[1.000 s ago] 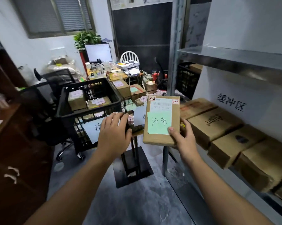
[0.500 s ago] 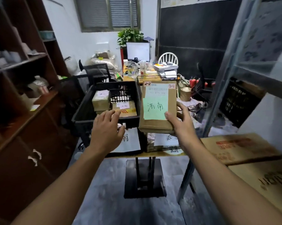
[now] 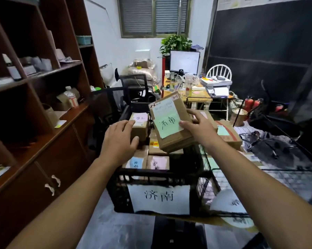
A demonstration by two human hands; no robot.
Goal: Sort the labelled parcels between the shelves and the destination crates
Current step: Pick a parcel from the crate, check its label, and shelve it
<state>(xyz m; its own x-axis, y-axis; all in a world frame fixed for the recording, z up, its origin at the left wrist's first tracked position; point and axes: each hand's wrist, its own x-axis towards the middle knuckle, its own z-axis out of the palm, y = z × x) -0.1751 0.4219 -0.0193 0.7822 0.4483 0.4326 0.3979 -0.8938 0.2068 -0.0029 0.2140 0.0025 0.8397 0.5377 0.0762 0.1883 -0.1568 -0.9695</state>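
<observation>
A flat brown parcel (image 3: 169,126) with a green handwritten label and a white shipping label hangs tilted over the black crate (image 3: 151,172). My right hand (image 3: 200,128) grips its right edge, thumb on the green label. The crate's front carries a white sign (image 3: 158,198) with the same two characters as the label. Inside it, a small box with a pink label (image 3: 140,130) stands at the back left; my left hand (image 3: 119,139) grips it, fingers on top and thumb on its front. Two more parcels with blue (image 3: 136,162) and pink (image 3: 157,162) labels lie nearer me.
A wire basket (image 3: 214,169) with a green-labelled parcel (image 3: 227,133) stands right of the crate. A dark wooden cabinet (image 3: 43,123) fills the left. Behind are an office chair (image 3: 133,90), a cluttered desk with a monitor (image 3: 184,62) and a white chair (image 3: 219,71).
The view has swung left from the metal shelf to the crates. My right hand carried the green-labelled parcel over the black crate and tilted it. My left hand took hold of the small pink-labelled box.
</observation>
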